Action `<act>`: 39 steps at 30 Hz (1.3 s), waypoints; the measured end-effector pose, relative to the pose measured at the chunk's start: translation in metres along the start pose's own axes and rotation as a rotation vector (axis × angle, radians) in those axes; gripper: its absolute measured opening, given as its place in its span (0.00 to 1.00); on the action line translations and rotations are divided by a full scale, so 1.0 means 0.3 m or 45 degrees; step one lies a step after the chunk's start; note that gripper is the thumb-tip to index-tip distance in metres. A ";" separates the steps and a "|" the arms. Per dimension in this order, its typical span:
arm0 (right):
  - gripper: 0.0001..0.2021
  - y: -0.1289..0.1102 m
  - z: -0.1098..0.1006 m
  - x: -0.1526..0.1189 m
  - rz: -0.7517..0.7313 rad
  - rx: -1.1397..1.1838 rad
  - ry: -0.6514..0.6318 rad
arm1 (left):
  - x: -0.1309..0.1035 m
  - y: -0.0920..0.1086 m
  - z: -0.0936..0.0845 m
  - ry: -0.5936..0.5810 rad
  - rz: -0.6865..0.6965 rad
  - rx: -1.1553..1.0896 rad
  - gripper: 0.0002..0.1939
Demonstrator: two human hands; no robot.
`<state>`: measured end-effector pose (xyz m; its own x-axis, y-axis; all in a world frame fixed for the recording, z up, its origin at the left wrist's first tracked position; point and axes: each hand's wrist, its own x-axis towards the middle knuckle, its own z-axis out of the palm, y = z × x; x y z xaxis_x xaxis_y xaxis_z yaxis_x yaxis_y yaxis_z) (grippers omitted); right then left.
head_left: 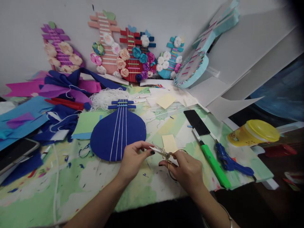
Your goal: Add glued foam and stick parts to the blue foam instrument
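Note:
My right hand (187, 169) grips gold-handled scissors (167, 155), fingers through the loops, blades pointing left. The blade tips reach the fingertips of my left hand (134, 158), which is closed in a pinch. Whatever it pinches is too small to make out. Just behind my left hand lies a dark blue lute-shaped craft piece (102, 139), flat on the table. White strings run down its body from a short neck with blue crossbars and thin coloured strips. A pale yellow paper piece (169, 142) lies right behind the scissors.
On the right lie a green-handled cutter (215, 164), a blue glue gun (231, 161), a black phone (196, 122) and a yellow-lidded cup (255, 131). Coloured scraps (26, 117) and white yarn (106, 98) fill the left. Several flower-decorated lutes (130, 60) lean on the wall.

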<state>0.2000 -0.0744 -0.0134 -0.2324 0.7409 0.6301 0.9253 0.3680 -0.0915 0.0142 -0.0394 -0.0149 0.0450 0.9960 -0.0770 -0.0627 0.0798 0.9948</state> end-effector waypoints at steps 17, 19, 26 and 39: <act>0.23 0.000 0.007 -0.001 -0.025 -0.021 0.022 | -0.004 0.015 0.007 0.015 -0.046 -0.063 0.06; 0.23 -0.002 0.003 0.002 -0.012 -0.017 -0.010 | -0.004 0.015 0.008 0.012 -0.040 -0.058 0.06; 0.22 0.007 0.002 -0.001 -0.008 0.025 -0.042 | -0.006 0.017 0.009 0.010 -0.037 -0.074 0.05; 0.21 0.043 -0.002 -0.002 -0.137 0.012 -0.040 | -0.003 0.023 0.016 0.015 -0.093 -0.172 0.06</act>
<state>0.2123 -0.0705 -0.0144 -0.3397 0.7141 0.6121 0.8917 0.4514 -0.0318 0.0185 -0.0400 -0.0077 0.0423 0.9877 -0.1503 -0.1934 0.1557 0.9687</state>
